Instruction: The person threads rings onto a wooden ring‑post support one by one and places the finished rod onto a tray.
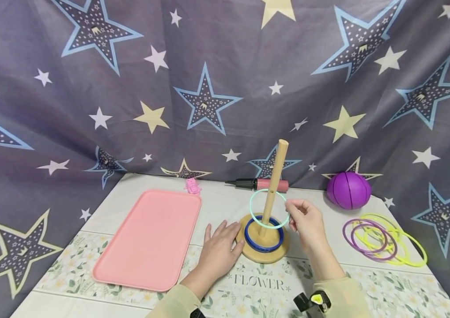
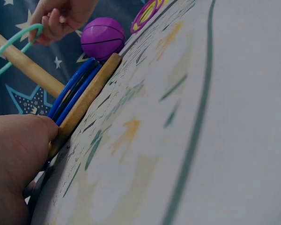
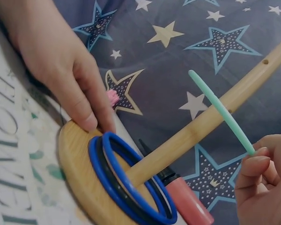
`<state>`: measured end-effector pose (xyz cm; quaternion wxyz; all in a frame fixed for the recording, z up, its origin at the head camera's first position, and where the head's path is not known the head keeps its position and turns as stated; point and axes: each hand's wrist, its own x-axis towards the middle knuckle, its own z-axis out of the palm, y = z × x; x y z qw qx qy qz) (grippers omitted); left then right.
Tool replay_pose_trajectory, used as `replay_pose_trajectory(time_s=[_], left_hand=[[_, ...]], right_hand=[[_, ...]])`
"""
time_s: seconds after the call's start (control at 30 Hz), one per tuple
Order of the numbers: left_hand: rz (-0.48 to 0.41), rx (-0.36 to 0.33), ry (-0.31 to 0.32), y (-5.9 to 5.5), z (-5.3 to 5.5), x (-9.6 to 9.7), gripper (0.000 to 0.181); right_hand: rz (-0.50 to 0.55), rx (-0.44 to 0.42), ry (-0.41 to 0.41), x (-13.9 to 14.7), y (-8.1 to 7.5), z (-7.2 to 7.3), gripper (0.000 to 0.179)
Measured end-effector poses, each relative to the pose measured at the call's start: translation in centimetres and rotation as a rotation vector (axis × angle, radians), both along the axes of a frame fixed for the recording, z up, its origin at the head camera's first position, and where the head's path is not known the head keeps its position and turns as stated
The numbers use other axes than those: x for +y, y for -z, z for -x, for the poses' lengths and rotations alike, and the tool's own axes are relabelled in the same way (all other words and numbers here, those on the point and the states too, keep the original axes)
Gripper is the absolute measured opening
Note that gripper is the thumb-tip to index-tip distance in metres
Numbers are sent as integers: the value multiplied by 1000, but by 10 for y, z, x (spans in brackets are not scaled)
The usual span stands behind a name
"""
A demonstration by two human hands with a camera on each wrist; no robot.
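Note:
A wooden post [image 1: 276,170] stands upright on a round wooden base [image 1: 244,252]. My right hand [image 1: 307,223] pinches a mint-green ring [image 3: 225,114] between thumb and fingers. That ring encircles the post about halfway up, above the base. Two blue rings [image 1: 264,250] with a dark one [image 3: 107,173] between them lie stacked around the foot of the post. My left hand [image 1: 218,249] rests palm down on the table, fingers spread, its thumb side against the left edge of the base.
Left of the stand lies a pink tray [image 1: 149,238], with a small pink toy [image 1: 193,186] behind it. A red and black pump [image 1: 262,184] lies behind the post. At right are a purple ball [image 1: 349,191], purple rings [image 1: 344,232] and yellow rings [image 1: 419,247]. A starry curtain [image 1: 209,39] hangs behind.

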<state>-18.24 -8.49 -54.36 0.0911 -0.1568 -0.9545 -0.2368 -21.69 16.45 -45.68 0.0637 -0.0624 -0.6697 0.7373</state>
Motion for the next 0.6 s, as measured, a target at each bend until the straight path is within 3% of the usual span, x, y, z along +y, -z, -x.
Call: replay_pose_trajectory(time_s=[0.6], left_hand=[[-2,6,-1,2,0,1,54]], right_hand=[[-61,-66,-133,6,26,1,22]])
